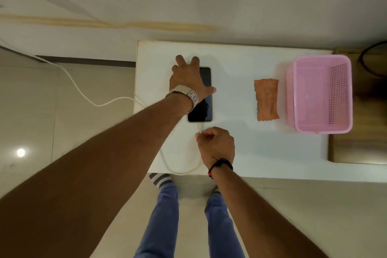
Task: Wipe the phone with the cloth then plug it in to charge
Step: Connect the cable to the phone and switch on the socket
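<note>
L arm extended fwd, nearly straight, bare forearm crossing diagonally from lower left. L hand lay palm-down, fingers spread and straight, thumb angled out to the right; metal-link watch sat on the wrist. R arm reached fwd from lower right, elbow bent less, wrist bearing a dark band w/ a red bead. R hand was curled, knuckles up, thumb and index fingertips pinched together at its left edge. Both legs stood below, between the arms.
</note>
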